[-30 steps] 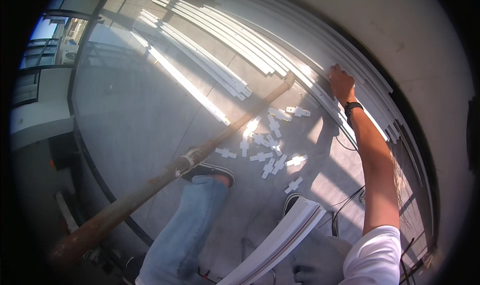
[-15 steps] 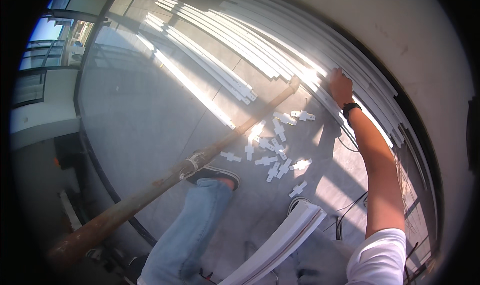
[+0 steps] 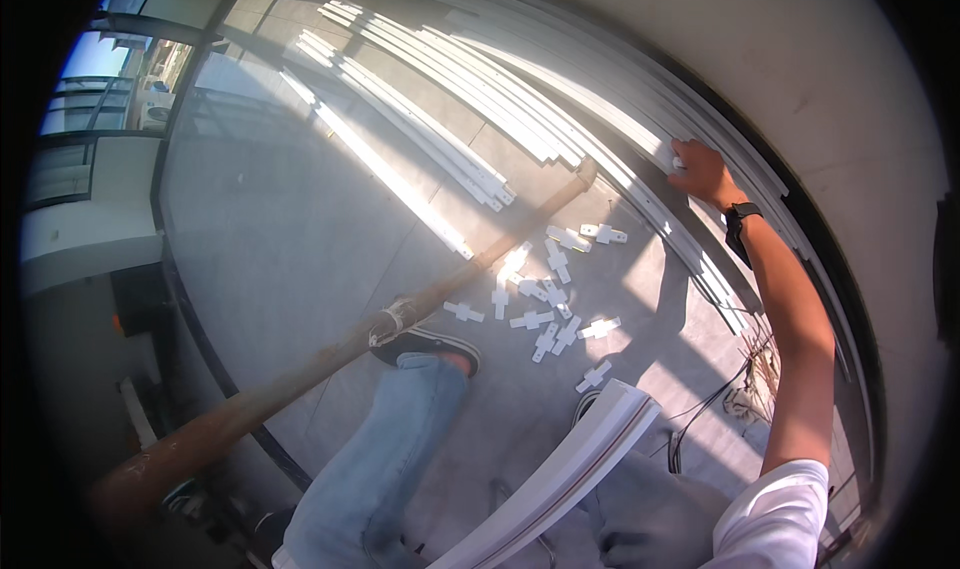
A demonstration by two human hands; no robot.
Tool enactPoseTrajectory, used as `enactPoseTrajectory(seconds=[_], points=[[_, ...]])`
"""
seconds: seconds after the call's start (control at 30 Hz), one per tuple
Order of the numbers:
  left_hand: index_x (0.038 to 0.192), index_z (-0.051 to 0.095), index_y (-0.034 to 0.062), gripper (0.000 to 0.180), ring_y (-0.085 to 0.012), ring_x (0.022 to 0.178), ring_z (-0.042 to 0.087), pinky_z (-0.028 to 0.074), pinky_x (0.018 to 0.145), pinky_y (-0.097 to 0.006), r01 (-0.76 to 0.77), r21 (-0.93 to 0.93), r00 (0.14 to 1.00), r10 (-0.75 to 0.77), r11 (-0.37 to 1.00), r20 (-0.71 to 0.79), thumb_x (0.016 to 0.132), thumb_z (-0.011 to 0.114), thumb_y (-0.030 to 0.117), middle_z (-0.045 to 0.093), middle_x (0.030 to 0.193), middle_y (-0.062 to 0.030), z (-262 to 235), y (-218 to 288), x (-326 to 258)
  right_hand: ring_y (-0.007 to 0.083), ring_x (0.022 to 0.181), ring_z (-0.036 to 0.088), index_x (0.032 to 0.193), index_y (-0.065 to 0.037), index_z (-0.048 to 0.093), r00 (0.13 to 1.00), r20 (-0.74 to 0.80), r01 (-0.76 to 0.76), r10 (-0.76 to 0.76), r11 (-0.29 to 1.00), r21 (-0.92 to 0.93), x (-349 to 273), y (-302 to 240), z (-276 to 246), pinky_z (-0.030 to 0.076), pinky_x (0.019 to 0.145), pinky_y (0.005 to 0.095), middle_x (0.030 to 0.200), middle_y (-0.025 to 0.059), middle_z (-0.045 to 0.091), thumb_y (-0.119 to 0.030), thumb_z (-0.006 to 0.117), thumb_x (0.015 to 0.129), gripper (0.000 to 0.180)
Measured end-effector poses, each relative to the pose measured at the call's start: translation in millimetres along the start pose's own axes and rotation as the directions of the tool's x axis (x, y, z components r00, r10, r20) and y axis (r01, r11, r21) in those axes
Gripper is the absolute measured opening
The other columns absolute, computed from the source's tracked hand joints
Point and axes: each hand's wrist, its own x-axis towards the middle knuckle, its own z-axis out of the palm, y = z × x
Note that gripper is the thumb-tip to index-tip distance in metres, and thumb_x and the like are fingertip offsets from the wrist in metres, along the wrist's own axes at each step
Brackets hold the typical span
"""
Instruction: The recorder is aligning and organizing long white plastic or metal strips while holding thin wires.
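Observation:
My right hand (image 3: 705,174), with a dark watch on its wrist, is closed at the far right over the bundle of long white rails (image 3: 600,104). Its fingers curl round a white rail, of which only a small bit shows by the fingertips. My left hand is out of view. Across my lap, from the lower edge, slants another white rail (image 3: 570,469) with a reddish-brown line along its groove. On the floor ahead of my feet lie several small white connectors (image 3: 558,259), scattered in a loose group.
A rusty brown pole (image 3: 330,359) runs diagonally from lower left to the middle. More white rails (image 3: 400,119) lie on the grey floor beyond it. Dark cables (image 3: 690,424) and dry straw-like stems (image 3: 755,379) are beside my right arm. A wall (image 3: 830,99) bounds the right side.
My right hand has shifted slightly right and its wrist has turned. The rails beside it have parted, showing more floor and shadow between them. The lap rail has moved a little.

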Motion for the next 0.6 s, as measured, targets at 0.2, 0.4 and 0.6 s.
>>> enactPoseTrajectory(seconds=[0.2,0.4,0.6], points=[[0.089,0.054,-0.0019,0.021,-0.0442,0.066,0.052,0.047,0.064,-0.051,-0.101,-0.003,0.971,0.097,0.995,-0.219,0.087,0.062,0.017,0.053,0.074,-0.0232,9,-12,-24,0.0404,0.084,0.063,0.117,-0.002,0.057,0.943,0.301,-0.241,0.140,0.914,0.328,-67,-15,-45,0.049,0.075,0.0440,0.083,0.0248,0.065,-0.033,0.073,0.065,0.063],[0.114,0.044,0.0014,0.037,-0.0445,0.070,0.053,0.048,0.070,-0.053,0.049,-0.143,0.979,-0.019,0.989,0.203,0.085,0.064,0.011,0.052,0.077,-0.0231,-11,-28,-61,0.0363,0.107,0.055,0.133,-0.010,0.052,0.868,0.421,-0.420,0.262,0.840,0.344,-188,-50,-139,0.043,0.092,0.0429,0.101,0.0210,0.062,-0.032,0.076,0.066,0.074],[0.065,0.041,0.0024,0.033,-0.0373,0.061,0.045,0.034,0.053,-0.044,-0.018,-0.314,0.982,-0.043,0.949,-0.186,0.061,0.072,0.014,0.042,0.069,-0.0154,-4,5,-50,0.0297,0.102,0.059,0.121,-0.004,0.061,0.923,0.267,-0.364,0.278,0.854,0.372,-313,-58,-224,0.046,0.089,0.0373,0.104,0.0201,0.063,-0.027,0.079,0.062,0.065]])
